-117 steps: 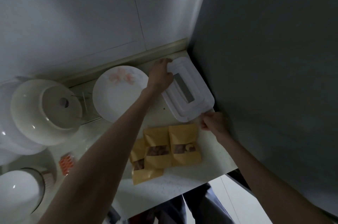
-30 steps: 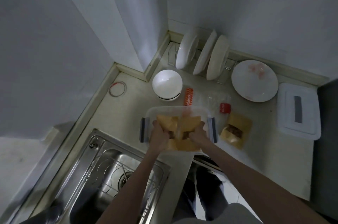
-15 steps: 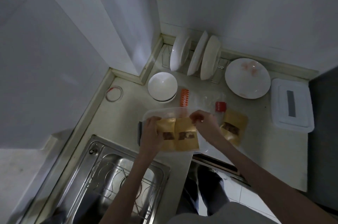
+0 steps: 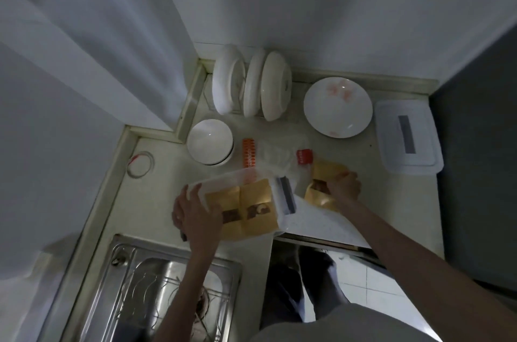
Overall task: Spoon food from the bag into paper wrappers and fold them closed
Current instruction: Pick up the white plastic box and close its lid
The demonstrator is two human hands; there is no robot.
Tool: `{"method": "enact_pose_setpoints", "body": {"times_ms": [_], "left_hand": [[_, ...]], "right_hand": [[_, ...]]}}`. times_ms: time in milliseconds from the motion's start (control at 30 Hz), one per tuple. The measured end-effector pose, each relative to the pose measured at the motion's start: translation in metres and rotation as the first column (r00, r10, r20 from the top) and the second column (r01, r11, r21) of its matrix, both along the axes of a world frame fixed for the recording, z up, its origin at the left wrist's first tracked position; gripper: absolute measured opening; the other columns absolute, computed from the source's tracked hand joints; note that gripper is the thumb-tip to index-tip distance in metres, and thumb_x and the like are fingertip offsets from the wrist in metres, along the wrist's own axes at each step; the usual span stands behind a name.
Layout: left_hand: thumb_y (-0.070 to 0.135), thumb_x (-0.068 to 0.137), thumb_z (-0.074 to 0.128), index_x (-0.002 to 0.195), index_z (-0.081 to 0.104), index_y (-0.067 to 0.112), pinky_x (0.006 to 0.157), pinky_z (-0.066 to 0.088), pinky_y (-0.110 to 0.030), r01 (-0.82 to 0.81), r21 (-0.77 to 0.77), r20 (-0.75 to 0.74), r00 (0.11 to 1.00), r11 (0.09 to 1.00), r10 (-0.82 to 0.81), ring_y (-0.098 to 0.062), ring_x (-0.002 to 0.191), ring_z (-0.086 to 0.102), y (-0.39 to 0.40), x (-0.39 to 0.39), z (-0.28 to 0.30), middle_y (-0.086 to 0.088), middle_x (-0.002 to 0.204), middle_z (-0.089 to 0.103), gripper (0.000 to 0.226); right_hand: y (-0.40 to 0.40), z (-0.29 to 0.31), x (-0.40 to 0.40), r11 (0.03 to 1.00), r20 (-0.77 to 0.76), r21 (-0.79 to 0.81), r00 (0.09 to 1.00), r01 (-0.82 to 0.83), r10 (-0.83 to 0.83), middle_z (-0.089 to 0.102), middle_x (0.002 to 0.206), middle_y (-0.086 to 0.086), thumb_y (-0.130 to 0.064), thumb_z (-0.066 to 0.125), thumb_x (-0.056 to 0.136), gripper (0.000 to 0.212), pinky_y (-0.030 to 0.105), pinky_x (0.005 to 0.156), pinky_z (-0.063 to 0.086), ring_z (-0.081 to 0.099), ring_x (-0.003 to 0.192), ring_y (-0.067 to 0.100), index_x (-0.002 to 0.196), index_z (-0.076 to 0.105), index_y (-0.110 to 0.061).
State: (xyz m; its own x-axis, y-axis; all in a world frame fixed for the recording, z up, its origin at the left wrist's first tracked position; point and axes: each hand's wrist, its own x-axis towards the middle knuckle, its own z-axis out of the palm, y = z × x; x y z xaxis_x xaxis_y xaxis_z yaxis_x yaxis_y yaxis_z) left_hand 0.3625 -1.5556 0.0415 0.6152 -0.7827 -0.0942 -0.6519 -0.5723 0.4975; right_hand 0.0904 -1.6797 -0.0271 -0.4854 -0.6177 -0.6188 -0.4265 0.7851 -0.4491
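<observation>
At the far left, your left hand (image 4: pixel 195 216) is wrapped around the left end of the clear plastic container (image 4: pixel 237 179), fingers curled over its rim, tilting it off the counter (image 4: pixel 167 196). Two kraft pouches (image 4: pixel 249 210) with small windows lie side by side inside it. Right of the container, a red-capped item (image 4: pixel 304 156) and loose clear film sit on the counter. Further right, your right hand (image 4: pixel 342 183) is closed on the remaining kraft pouches (image 4: pixel 321 188) lying just beside the container. The white lid (image 4: pixel 407 136) rests near the right wall, apart from the container. This appears to be a preparation step: gathering the pouches. No spoon or paper wrappers can be identified. The next move calls for setting the container level and opening one pouch without spilling it.
</observation>
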Motion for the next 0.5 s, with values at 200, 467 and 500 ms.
{"method": "enact_pose_setpoints", "body": {"times_ms": [200, 467, 500], "left_hand": [[0.031, 0.072, 0.046, 0.138, 0.047, 0.008, 0.102, 0.034, -0.059, -0.039, 0.098, -0.116, 0.992, 0.994, 0.051, -0.035, 0.140, 0.022, 0.004, 0.012, -0.017, -0.016, 0.152, 0.031, 0.069], [0.031, 0.068, 0.048, 0.135, 0.048, 0.006, 0.113, 0.023, -0.054, -0.041, 0.107, -0.152, 0.987, 0.993, 0.057, -0.035, 0.141, 0.019, 0.001, 0.008, -0.015, -0.020, 0.152, 0.028, 0.071], [0.031, 0.068, 0.049, 0.135, 0.049, 0.007, 0.113, 0.022, -0.055, -0.042, 0.108, -0.163, 0.985, 0.993, 0.060, -0.035, 0.141, 0.020, 0.002, 0.008, -0.013, -0.019, 0.152, 0.027, 0.071]], "right_hand": [[0.000, -0.022, 0.006, 0.990, -0.080, 0.104, 0.992, -0.093, 0.101, 0.020, 0.148, 0.027, -0.036, 0.080, 0.068, 0.107, 0.045, 0.106, 0.035, 0.030, 0.134, 0.040, 0.144, 0.013, 0.000], [-0.001, -0.033, -0.001, 0.999, -0.039, -0.029, 0.999, -0.018, 0.016, 0.034, 0.140, 0.027, -0.015, 0.074, 0.074, 0.082, 0.044, 0.102, 0.040, 0.039, 0.126, 0.041, 0.137, 0.026, 0.006], [-0.001, -0.030, -0.002, 0.998, -0.006, -0.061, 1.000, 0.029, -0.029, 0.039, 0.137, 0.025, -0.013, 0.075, 0.073, 0.079, 0.043, 0.097, 0.044, 0.044, 0.123, 0.040, 0.135, 0.029, 0.006]]}}
